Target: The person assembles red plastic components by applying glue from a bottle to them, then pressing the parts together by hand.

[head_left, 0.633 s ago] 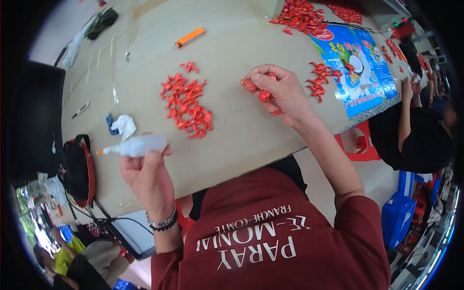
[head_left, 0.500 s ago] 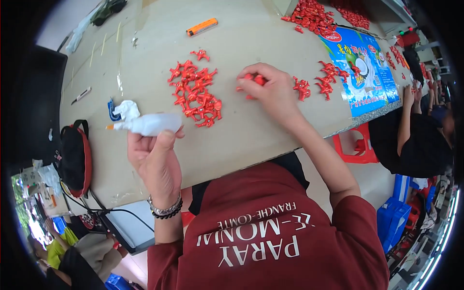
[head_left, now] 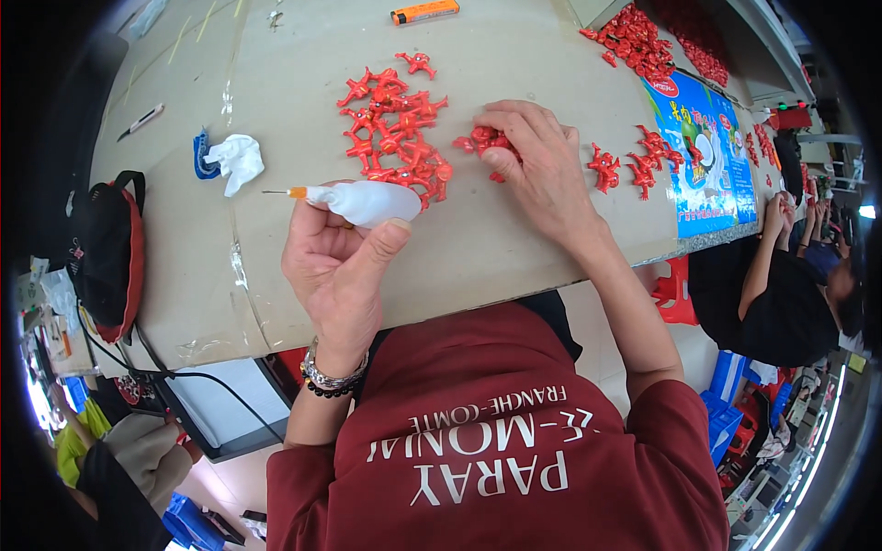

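My left hand (head_left: 344, 266) is closed around a white squeeze bottle (head_left: 372, 204), held sideways above the table. Its orange tip and thin needle point left. Behind the bottle lies a dense group of small glossy red figurines (head_left: 395, 124) with stubby limbs, and the bottle covers its near edge. Farther right, my right hand (head_left: 542, 170) bends over a few red figurines (head_left: 482, 140) at the tabletop, its thumb and fingers curled around them. The fingers partly hide these pieces. More loose red figurines (head_left: 604, 169) lie to the right of that hand.
A crumpled white tissue (head_left: 237, 163) touches a blue object (head_left: 204, 154) at left. A pen (head_left: 141, 122), an orange box (head_left: 424, 12) and a black-red pouch (head_left: 118, 257) are on the table (head_left: 303, 92). Red heaps (head_left: 634, 41) and a blue printed sheet (head_left: 707, 156) sit right, near a co-worker (head_left: 776, 275).
The view has shifted. My left hand and the bottle have moved right, away from the tissue toward the figurine group. My right hand's fingers have loosened, showing more of the red pieces under them.
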Motion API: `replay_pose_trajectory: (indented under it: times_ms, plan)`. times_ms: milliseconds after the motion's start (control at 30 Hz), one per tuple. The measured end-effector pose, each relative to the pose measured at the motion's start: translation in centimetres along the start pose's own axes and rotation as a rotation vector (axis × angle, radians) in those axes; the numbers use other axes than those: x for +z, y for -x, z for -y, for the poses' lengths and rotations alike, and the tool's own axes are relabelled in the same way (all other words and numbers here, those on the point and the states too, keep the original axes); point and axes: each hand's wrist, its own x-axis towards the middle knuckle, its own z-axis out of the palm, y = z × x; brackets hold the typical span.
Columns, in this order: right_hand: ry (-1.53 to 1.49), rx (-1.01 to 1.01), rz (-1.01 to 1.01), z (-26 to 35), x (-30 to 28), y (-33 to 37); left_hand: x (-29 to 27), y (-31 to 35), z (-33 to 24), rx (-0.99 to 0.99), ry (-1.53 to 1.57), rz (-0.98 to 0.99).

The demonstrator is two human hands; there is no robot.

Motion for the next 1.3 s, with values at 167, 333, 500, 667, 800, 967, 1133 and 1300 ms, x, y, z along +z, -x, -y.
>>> replay_pose_trajectory:
  times_ms: [167,333,500,667,800,967,1133,1300]
  plan:
    - [-0.437,0.054,-0.031,-1.7,0.0,-0.2,1.2,1.1,0.7,-0.099,-0.055,0.099]
    - [-0.652,0.061,-0.063,-1.7,-0.8,-0.2,2.2,2.1,2.0,-0.027,0.019,0.235]
    - [-0.571,-0.058,-0.089,-2.6,-2.3,0.1,3.2,2.4,2.2,-0.114,-0.06,0.284]
    - [-0.795,0.059,0.064,1.2,-4.7,3.5,4.9,2.5,3.1,-0.081,-0.068,0.275]
    - [-1.21,0.355,0.04,3.4,-2.9,6.4,5.9,2.8,4.8,-0.004,-0.121,0.286]
    - [-1.311,0.399,-0.11,2.6,-2.7,7.1,5.3,2.7,3.5,-0.005,-0.299,0.318]
    - [-1.277,0.471,-0.18,1.0,-3.4,7.3,2.5,-0.7,2.4,0.516,-1.149,0.027]
    - [-1.279,0.46,-0.223,1.4,-3.4,7.1,3.2,-2.5,2.5,0.573,-1.278,0.168]
